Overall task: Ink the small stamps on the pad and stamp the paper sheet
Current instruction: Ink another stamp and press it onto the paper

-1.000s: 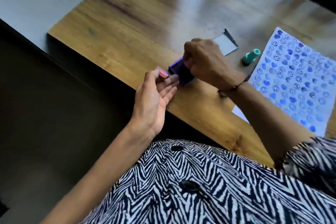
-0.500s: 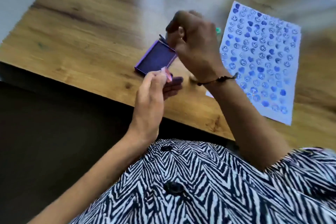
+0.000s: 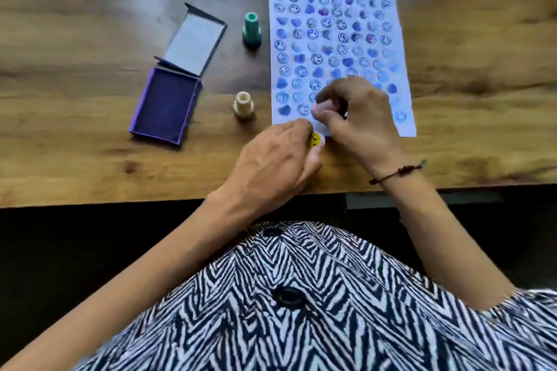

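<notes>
The white paper sheet (image 3: 337,36) lies on the wooden table, covered in rows of blue hearts and smiley prints. My right hand (image 3: 355,117) rests on the sheet's lower left part with its fingers pinched around a small pink stamp (image 3: 324,106). My left hand (image 3: 271,163) sits just below the sheet's bottom left corner and holds a small yellow smiley stamp (image 3: 315,140). The purple ink pad (image 3: 165,105) lies open on the left, lid (image 3: 194,42) folded back.
A green stamp (image 3: 251,28) stands upright between the lid and the sheet. A cream stamp (image 3: 243,105) stands upright right of the pad. The table's front edge (image 3: 120,202) runs just ahead of my striped shirt.
Both hands left the ink pad and moved right to the bottom of the sheet. My right hand now presses down on the paper. The view swung to face the table squarely.
</notes>
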The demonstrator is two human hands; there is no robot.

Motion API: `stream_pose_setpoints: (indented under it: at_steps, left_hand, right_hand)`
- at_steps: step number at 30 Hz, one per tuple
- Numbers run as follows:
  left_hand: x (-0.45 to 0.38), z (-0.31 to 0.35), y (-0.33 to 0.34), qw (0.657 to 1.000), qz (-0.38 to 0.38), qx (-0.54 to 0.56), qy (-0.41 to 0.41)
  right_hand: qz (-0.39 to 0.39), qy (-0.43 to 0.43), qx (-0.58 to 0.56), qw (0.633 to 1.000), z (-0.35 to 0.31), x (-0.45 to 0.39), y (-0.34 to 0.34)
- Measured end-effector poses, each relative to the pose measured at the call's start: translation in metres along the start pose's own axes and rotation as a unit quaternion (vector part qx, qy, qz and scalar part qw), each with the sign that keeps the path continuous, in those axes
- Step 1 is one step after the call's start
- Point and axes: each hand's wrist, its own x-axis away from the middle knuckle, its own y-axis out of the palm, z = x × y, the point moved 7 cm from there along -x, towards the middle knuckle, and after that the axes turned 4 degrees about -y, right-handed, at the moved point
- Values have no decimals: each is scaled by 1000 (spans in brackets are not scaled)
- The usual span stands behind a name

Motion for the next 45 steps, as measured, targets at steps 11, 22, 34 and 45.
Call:
stream_pose_setpoints:
  at_steps: [11, 22, 34, 45]
  left_hand:
    - [4, -9, -2, 999, 22, 33, -12]
    - [4, -15, 0, 998, 10, 67, -12]
    - [4, -15, -5, 997, -5, 70, -24]
    - [3, -15, -6, 997, -7, 65, -31]
  right_hand:
    - [-13, -42, 116, 992, -8, -8, 7]
    - [-60, -65, 152, 984, -9, -1, 13]
    - [-68, -81, 224, 969, -12, 0, 21]
    - [-74, -75, 210, 972, -12, 0, 21]
